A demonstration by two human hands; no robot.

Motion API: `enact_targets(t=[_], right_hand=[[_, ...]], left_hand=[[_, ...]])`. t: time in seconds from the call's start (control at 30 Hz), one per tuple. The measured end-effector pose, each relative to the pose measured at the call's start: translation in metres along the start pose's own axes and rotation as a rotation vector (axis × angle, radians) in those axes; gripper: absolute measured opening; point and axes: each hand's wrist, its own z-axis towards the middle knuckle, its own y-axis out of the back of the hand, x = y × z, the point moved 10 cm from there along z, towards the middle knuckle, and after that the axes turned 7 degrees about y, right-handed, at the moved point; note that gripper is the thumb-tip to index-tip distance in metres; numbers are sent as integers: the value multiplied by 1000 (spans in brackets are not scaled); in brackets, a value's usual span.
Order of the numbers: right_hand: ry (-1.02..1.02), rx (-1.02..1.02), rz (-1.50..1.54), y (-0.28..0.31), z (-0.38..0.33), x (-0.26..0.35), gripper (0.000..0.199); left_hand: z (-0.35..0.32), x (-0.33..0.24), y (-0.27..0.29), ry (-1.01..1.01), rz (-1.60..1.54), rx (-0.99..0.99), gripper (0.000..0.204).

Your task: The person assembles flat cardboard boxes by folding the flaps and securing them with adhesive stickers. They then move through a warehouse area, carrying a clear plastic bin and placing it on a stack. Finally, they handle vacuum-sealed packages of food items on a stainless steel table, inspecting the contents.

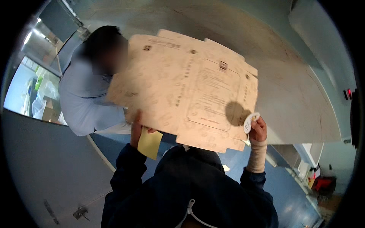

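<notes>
A large flat, unfolded cardboard box point(159, 87), tan with printed lines and faint patterns, is held up tilted in front of me. My left hand point(136, 129) grips its lower left edge, with some fingers hidden behind it. From that same hand hangs a yellow sheet of paper point(150, 143). At the box's lower right edge, my right hand point(259, 130) pinches a small white round disc point(251, 122) with dark marks. Whether those fingers also grip the cardboard, I cannot tell. A round shadow falls on the cardboard beside the disc.
Another person point(85, 87) in a light top leans in close at the left, partly behind the cardboard. A wide pale worktop point(300, 102) curves across the back and right. Below it at right stand a white shelf point(310, 154) and a red and black item point(323, 185).
</notes>
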Motion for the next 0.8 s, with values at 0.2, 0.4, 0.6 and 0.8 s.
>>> enact_targets(t=[0.2,0.4,0.6,0.8], right_hand=[[52,-146,14,50,-5,-24,26],[-23,-402,0,59,-25,-30,18],[-72,-497,1,72,-39,-42,18],[-39,-537,27,73,-37,-33,18]], left_hand=[[56,18,31,154,98,3,13],[85,40,35,236,74,116,20],[96,35,17,229,66,-220,19],[116,33,38,385,328,3,28]])
